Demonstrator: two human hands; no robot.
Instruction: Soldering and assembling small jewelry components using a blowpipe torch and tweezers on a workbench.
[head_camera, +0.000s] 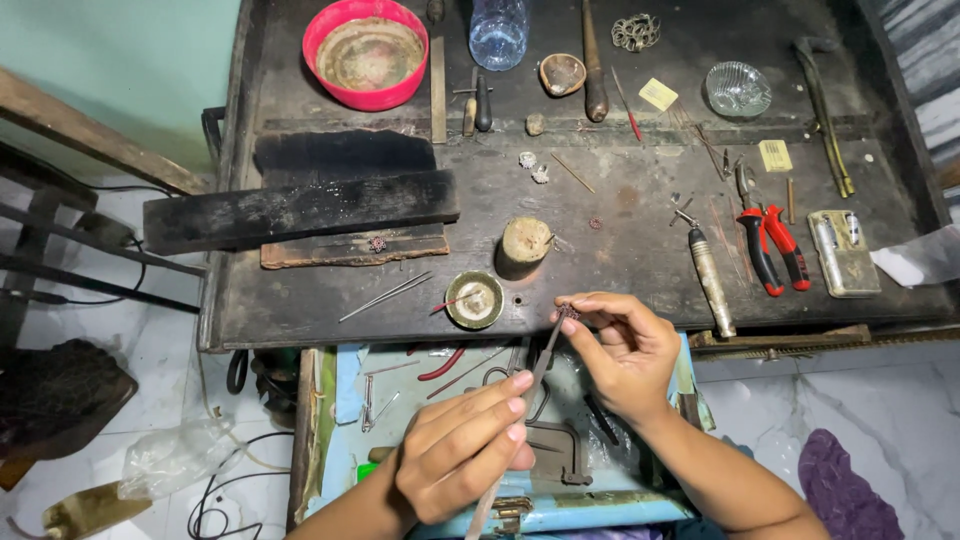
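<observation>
Pinching small dark beaded metal ornament (569, 312) in right hand (625, 352) fingertips over bench edge, steadying it; left hand (462, 445) grips slim metal tweezers (538, 372), tips at ornament. Small round brass dish (474, 299) nearby.

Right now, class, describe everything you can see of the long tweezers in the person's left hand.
The tweezers are slim, dull grey metal, long and straight. They slant up and to the right over the open drawer. The left hand pinches their lower half; their tips meet a small dark ornament pinched by the right hand, at the dark workbench's front edge.
</observation>
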